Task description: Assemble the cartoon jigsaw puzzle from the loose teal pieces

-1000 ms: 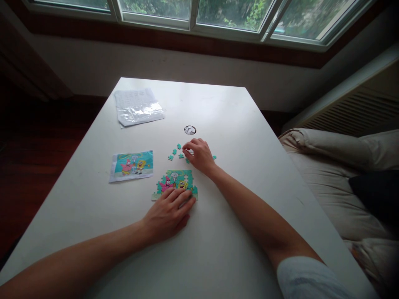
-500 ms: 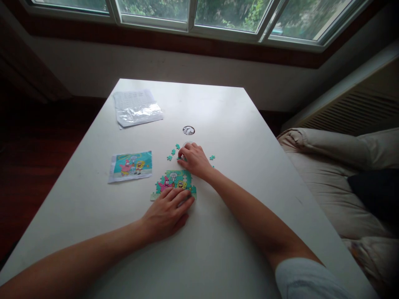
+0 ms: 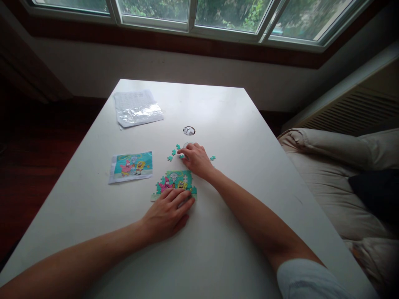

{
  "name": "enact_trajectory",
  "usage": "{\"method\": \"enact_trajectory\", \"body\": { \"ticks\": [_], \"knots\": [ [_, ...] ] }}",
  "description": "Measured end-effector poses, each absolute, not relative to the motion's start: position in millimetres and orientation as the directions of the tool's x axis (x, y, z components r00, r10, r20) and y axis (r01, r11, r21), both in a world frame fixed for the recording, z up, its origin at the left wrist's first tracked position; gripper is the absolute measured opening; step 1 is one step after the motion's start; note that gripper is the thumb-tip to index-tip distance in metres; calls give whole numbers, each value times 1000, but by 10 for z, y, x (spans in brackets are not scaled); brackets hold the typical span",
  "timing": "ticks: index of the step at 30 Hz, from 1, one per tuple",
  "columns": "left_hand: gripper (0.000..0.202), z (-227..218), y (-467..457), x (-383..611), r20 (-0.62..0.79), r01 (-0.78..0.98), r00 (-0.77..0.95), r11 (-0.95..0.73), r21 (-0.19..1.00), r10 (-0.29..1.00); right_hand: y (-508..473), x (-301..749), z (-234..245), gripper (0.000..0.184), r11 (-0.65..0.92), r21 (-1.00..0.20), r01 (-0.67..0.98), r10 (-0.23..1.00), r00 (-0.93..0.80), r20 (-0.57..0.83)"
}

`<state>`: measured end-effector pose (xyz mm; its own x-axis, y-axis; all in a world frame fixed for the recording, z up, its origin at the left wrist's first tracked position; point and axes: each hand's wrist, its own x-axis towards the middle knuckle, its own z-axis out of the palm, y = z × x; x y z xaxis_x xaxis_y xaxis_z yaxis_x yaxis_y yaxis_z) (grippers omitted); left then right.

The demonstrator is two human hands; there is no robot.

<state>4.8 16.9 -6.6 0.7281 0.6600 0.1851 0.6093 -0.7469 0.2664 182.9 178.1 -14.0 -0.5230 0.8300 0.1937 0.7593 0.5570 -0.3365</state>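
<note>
A partly assembled jigsaw puzzle (image 3: pixel 175 178) with cartoon characters on a green ground lies flat before me. My left hand (image 3: pixel 169 211) rests across its lower edge, fingers laid out flat and holding nothing. Beyond the puzzle, my right hand (image 3: pixel 196 159) hovers low among loose green pieces, its index finger stretched out and apart from the thumb. One loose jigsaw piece (image 3: pixel 181 157) shows just under those fingertips, and I see no piece gripped. Several more pieces (image 3: pixel 173 152) lie to the left of that hand, and another piece (image 3: pixel 213 158) lies to its right.
On the white table (image 3: pixel 237 216), a picture sheet (image 3: pixel 131 167) of the same characters lies left of the puzzle. Papers with a clear plastic bag (image 3: pixel 139 109) lie at the far left. A round hole (image 3: pixel 189 131) is set in the tabletop. A beige sofa (image 3: pixel 314 174) stands at the right.
My right hand's index finger has lifted and straightened, showing more of the loose piece beneath it. My left hand stays in place on the puzzle.
</note>
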Motion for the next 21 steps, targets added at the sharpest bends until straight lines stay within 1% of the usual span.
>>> {"method": "enact_trajectory", "body": {
  "ticks": [2,6,15,18,21],
  "knots": [
    [43,-61,168,47,184,607,730,-748,267,658,1782,1846,-140,25,544,-322,775,839,-501,214],
    [43,-59,166,47,180,607,731,-748,268,658,1781,1856,-107,16,557,-268,786,830,-515,216],
    [42,-43,175,59,186,608,730,-750,261,657,1822,1837,-58,11,563,-244,789,826,-537,169],
    [42,-49,170,59,188,608,730,-751,260,657,1836,1852,-56,10,561,-251,789,828,-540,152],
    [43,-60,165,56,191,608,729,-750,261,657,1830,1855,-43,10,556,-287,780,830,-537,149]
  ]
}}
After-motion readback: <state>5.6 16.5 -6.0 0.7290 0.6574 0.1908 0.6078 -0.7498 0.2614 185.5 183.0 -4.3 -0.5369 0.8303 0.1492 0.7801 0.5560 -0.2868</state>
